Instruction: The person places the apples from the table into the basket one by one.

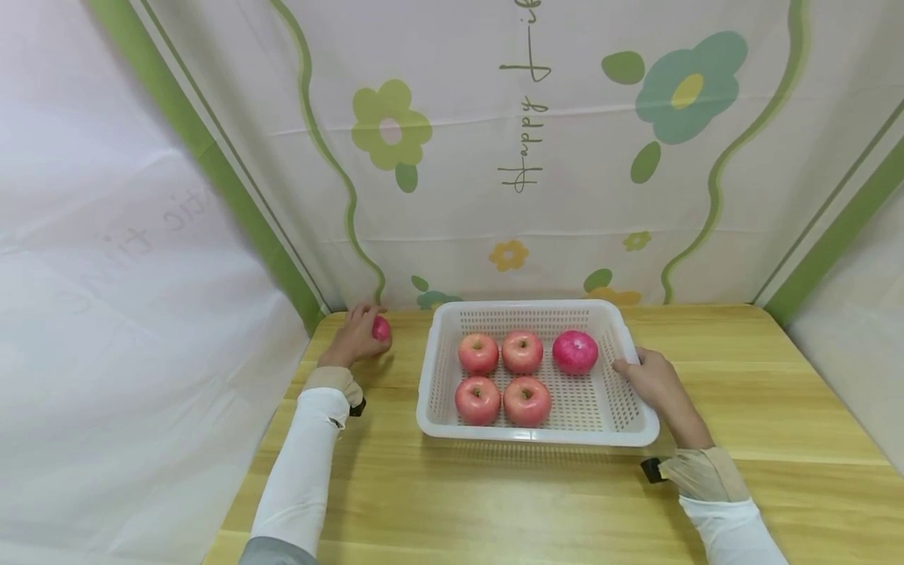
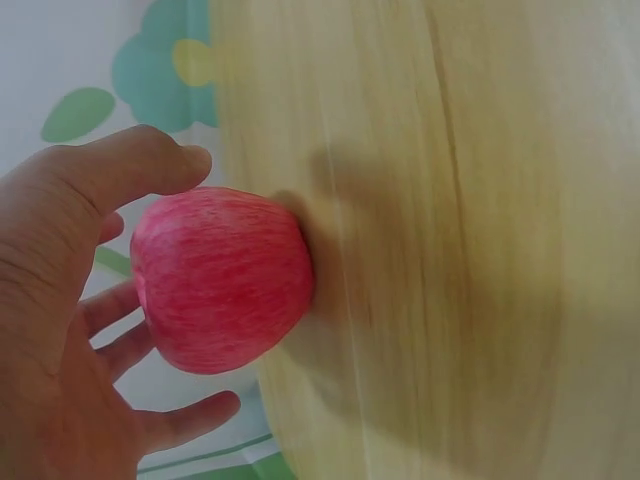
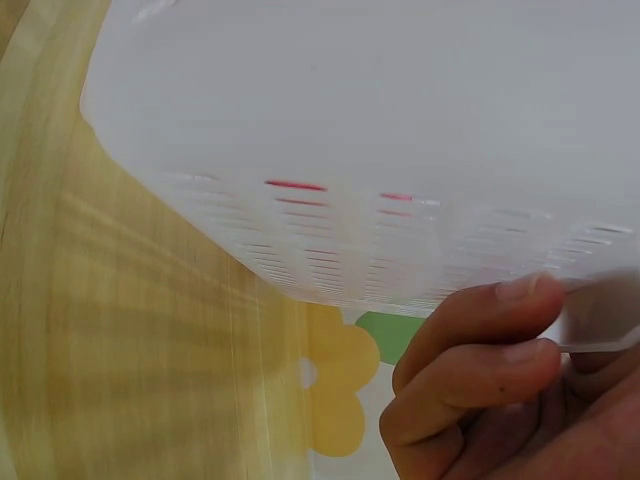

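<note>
A pale wooden table [image 1: 494, 502] stands inside a booth of white cloth printed with green and teal flowers [image 1: 688, 86]. The left hand [image 1: 356, 337] lies at the table's far left corner, its fingers curled round a red apple [image 1: 381, 328]; in the left wrist view the thumb lies over the top of this apple [image 2: 220, 278] and the other fingers wrap its far side, with the fruit resting on the wood. Well apart from it, the right hand [image 1: 653, 380] grips the right rim of a white perforated basket [image 1: 639, 428], thumb on the rim; the right wrist view shows its fingers [image 3: 480, 350] curled under the basket's edge [image 3: 400, 150]. Between the two hands, the basket holds five apples: two light red ones [image 1: 479, 353] [image 1: 523, 351] in the far row beside a deeper pink one [image 1: 575, 351] nearest the right hand, and two more [image 1: 478, 400] [image 1: 526, 401] in the near row. Both forearms wear white sleeves [image 1: 300, 471] with tan wrist straps [image 1: 706, 473].
</note>
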Tool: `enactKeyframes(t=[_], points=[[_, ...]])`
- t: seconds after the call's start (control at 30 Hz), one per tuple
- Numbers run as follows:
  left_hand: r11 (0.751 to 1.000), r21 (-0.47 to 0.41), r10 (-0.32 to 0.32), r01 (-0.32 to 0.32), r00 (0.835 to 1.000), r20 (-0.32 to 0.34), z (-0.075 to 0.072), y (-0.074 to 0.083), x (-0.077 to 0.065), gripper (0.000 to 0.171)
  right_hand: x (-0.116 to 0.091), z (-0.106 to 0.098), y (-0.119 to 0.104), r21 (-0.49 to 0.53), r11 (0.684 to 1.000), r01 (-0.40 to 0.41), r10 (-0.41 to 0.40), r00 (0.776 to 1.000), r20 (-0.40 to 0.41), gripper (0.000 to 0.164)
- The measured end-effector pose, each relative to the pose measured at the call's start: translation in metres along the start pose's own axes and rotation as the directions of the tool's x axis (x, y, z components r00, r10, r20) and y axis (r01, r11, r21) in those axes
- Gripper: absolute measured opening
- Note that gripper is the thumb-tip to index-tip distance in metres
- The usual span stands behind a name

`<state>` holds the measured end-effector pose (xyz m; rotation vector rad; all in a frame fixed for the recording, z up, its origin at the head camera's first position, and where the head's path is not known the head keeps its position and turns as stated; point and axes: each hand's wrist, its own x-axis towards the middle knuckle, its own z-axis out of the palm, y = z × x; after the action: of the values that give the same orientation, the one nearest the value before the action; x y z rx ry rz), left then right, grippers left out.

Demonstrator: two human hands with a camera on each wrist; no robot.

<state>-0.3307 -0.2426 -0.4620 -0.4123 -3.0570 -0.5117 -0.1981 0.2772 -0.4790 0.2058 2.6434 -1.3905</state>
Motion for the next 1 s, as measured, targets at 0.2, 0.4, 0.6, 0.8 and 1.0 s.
enactKeyframes(t=[0.2, 0.4, 0.6, 0.8, 1.0], points=[[1.0, 0.0, -0.008, 0.008, 1.0, 0.015, 0.004, -0.003, -0.002, 0.073, -0.002, 0.0, -0.001, 0.006, 1.0, 0.005, -0.005, 1.0, 0.004, 0.06], [1.0, -0.015, -0.009, 0.009, 1.0, 0.024, 0.009, -0.006, -0.001, 0.071, -0.002, 0.0, -0.002, 0.002, 1.0, 0.006, -0.006, 1.0, 0.003, 0.059], [0.999, -0.031, -0.014, 0.014, 1.0, 0.013, 0.011, -0.008, 0.0, 0.067, -0.003, -0.001, -0.003, 0.003, 1.0, 0.002, -0.002, 1.0, 0.002, 0.059], [0.999, -0.045, -0.021, 0.021, 1.0, 0.007, 0.014, -0.011, -0.001, 0.064, -0.003, 0.0, -0.003, 0.0, 1.0, 0.006, -0.006, 1.0, 0.002, 0.06], [0.998, -0.048, -0.037, 0.037, 0.999, 0.007, 0.015, -0.013, -0.001, 0.064, -0.001, 0.0, 0.0, -0.001, 1.0, 0.004, -0.004, 1.0, -0.006, 0.06]])
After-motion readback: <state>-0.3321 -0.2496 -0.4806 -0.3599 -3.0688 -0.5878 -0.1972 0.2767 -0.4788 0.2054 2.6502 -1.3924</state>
